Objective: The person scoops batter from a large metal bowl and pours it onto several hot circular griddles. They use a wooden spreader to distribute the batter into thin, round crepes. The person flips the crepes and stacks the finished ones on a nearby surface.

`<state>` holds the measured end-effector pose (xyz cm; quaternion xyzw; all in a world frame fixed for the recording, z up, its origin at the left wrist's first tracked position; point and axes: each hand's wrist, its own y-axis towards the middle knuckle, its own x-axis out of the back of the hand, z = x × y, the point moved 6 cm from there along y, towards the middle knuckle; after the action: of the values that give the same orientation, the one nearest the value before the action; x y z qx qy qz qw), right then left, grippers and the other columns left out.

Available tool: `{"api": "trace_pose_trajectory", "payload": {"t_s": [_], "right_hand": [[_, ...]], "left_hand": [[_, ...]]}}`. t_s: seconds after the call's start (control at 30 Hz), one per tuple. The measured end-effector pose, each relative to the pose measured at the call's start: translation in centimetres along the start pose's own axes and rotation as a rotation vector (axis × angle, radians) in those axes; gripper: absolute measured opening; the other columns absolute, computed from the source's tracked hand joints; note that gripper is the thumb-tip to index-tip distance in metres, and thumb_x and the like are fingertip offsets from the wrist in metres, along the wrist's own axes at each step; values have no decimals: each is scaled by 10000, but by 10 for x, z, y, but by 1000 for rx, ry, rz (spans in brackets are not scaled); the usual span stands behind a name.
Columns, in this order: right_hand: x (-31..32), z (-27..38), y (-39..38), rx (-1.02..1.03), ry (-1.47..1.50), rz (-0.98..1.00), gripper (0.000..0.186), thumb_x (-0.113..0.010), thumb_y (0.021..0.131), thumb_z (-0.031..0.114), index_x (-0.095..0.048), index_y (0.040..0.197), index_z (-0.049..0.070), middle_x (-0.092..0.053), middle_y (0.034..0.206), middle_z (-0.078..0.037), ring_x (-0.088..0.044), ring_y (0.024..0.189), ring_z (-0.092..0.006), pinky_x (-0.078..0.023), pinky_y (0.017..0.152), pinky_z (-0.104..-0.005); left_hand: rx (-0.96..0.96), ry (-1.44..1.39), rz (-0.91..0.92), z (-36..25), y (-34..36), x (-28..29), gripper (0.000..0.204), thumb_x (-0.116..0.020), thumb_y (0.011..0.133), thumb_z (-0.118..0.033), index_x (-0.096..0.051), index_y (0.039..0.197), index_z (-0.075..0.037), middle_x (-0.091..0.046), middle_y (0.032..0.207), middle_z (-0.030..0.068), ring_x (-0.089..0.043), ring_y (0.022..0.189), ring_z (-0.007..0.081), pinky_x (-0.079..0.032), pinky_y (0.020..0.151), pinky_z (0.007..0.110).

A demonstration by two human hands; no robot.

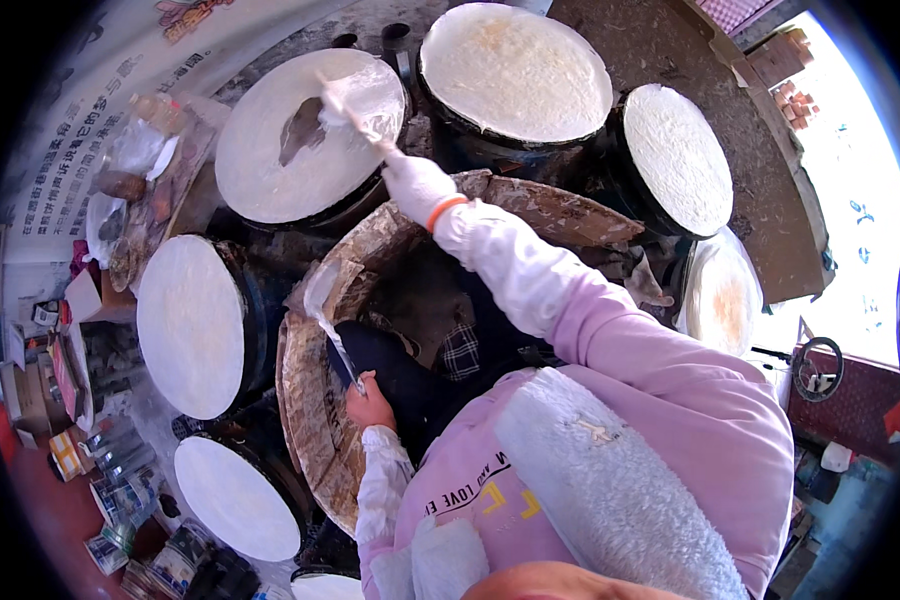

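Note:
My right hand (418, 187) wears a white glove with an orange band at the wrist. It grips the pale wooden handle of a batter spreader (363, 128), whose head is smeared with white batter. The spreader reaches over a round griddle (255, 160) at the upper left, coated with white batter except for a dark bare patch beside the tool. Closer to my lap, my bare left hand (368, 402) is closed on a long, thin metal spatula (337, 343). Its blade tilts up toward the inner rim of a curved cardboard-like barrier (315, 400).
More white-topped griddles ring me: one at the far middle (515, 70), one at the right (678, 160), one at the left (192, 327). Bags and jars clutter a side board (185, 165). Cans (120, 500) stand at the lower left. A wheel (818, 370) shows at the right.

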<state>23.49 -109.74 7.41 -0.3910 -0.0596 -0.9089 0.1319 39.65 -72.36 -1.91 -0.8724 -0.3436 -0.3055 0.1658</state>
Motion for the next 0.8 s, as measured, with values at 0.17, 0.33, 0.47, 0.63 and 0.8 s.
{"api": "trace_pose_trajectory", "payload": {"t_s": [0.17, 0.33, 0.47, 0.63, 0.8], "right_hand": [[0, -14, 56, 24, -170, -14, 432, -481, 979, 258, -513, 1406, 206, -697, 915, -231, -681, 875, -416, -538, 750, -520], [2, 6, 40, 96, -40, -22, 405, -547, 955, 277, -581, 1349, 190, -690, 913, -240, -674, 873, -427, -531, 748, -523], [9, 30, -10, 169, 2, 162, 380, -531, 964, 250, -547, 1343, 215, -667, 802, -237, -671, 782, -430, -521, 692, -528], [58, -38, -38, -16, 89, -128, 478, -549, 944, 232, -502, 1419, 243, -680, 815, -247, -678, 778, -434, -526, 684, -522], [-9, 3, -33, 164, 161, 105, 433, -566, 936, 236, -539, 1367, 205, -665, 843, -260, -663, 836, -447, -525, 744, -515]], "left_hand": [[85, -260, 53, -57, -2, 44, 214, -592, 969, -167, -737, 958, -10, -730, 863, 83, -689, 818, 220, -519, 755, 354], [446, -689, 462, -137, -6, 95, 257, -545, 1016, -244, -653, 968, -16, -608, 644, 44, -558, 556, 90, -414, 511, 204], [431, -817, 360, -181, 3, 125, 295, -481, 1045, -283, -617, 1056, -22, -563, 744, 12, -438, 485, 48, -312, 450, 194], [393, -761, 332, -197, 9, 132, 398, -407, 1063, -263, -544, 1338, -10, -560, 826, 7, -422, 497, 37, -301, 455, 190], [391, -778, 327, -204, 42, 110, 378, -425, 1055, -238, -551, 1341, -26, -565, 835, 15, -424, 511, 46, -317, 461, 192]]}}
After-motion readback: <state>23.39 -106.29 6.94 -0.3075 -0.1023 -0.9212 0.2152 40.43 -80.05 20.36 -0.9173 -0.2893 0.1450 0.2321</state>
